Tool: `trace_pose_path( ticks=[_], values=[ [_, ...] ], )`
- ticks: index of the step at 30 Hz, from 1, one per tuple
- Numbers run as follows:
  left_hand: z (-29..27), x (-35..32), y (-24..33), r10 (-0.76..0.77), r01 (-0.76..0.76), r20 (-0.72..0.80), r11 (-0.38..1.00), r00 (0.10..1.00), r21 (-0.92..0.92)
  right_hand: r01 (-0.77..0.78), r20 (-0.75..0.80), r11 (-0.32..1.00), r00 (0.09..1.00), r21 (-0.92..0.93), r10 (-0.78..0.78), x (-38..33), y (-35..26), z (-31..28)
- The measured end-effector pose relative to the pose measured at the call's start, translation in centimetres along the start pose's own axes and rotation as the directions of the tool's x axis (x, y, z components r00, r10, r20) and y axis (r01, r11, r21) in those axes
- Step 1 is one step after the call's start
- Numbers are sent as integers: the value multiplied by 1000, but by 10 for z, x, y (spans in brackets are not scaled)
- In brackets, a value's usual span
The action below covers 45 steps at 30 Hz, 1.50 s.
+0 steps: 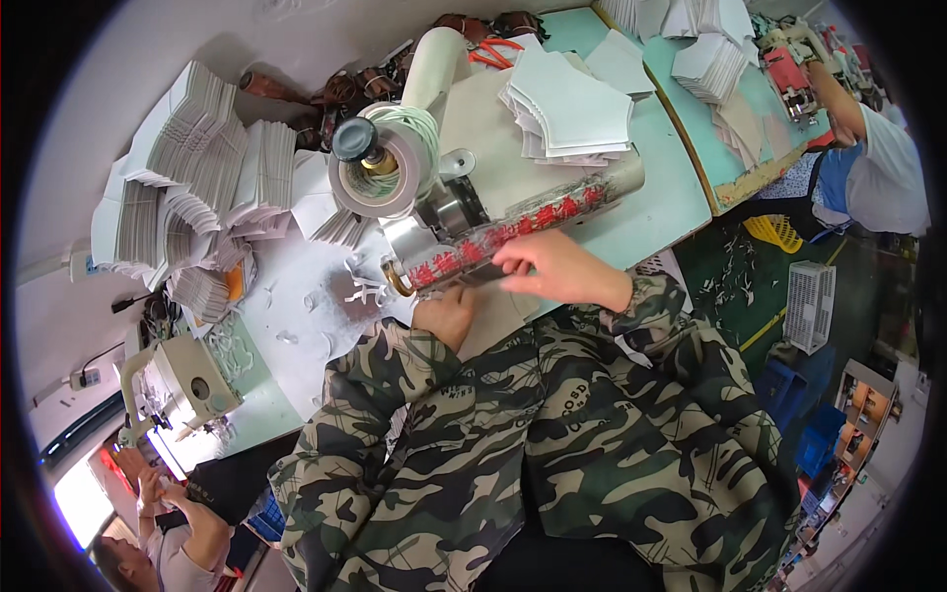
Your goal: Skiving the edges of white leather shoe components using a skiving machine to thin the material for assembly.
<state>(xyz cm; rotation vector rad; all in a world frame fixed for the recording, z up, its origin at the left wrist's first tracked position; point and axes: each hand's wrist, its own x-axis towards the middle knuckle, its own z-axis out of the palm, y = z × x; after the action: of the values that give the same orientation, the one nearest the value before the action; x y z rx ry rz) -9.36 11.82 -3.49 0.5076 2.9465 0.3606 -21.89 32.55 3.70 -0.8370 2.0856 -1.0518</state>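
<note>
A sewing-type machine with a pale body (434, 74) stands before me, its lower cylinder arm (513, 235) covered in red markings and dark smears. My left hand (446, 314) is at the arm's left end, fingers closed at the edge of a thin beige sheet piece (498, 314). That piece lies below the arm, toward my lap. My right hand (564, 270) is above the piece's right side, just in front of the arm. Its thumb and forefinger are apart with nothing visible between them. A coil of pale cord (409, 133) sits around the machine's top.
Stacks of white cut pieces (187, 148) fill the left back; more white pieces (572, 104) lie behind the arm. Orange-handled pliers (493, 54) rest at the back. White scraps (365, 286) litter the table. Another machine (182, 380) and co-workers flank me. A white crate (809, 308) stands on the floor.
</note>
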Motion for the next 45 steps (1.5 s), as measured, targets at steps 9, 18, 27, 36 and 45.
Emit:
trace_pose_path(
  ticks=[9,18,27,36,45],
  values=[
    [-113,28,-47,147,140,345,716,927,-684,28,149,997,989,-73,-17,14,-21,11],
    [-142,73,-78,-60,348,434,700,899,-624,73,-156,891,975,-449,-159,46,-39,-28],
    [-108,71,-73,31,-40,-26,887,999,-460,-74,-26,903,997,-423,69,52,-49,-34],
    [-116,76,-59,-157,333,323,713,933,-617,82,-74,846,987,-527,-142,60,-44,-34],
    [-122,46,-51,-232,260,138,933,963,-248,62,-31,966,997,-250,-72,52,-28,-45]
  ],
)
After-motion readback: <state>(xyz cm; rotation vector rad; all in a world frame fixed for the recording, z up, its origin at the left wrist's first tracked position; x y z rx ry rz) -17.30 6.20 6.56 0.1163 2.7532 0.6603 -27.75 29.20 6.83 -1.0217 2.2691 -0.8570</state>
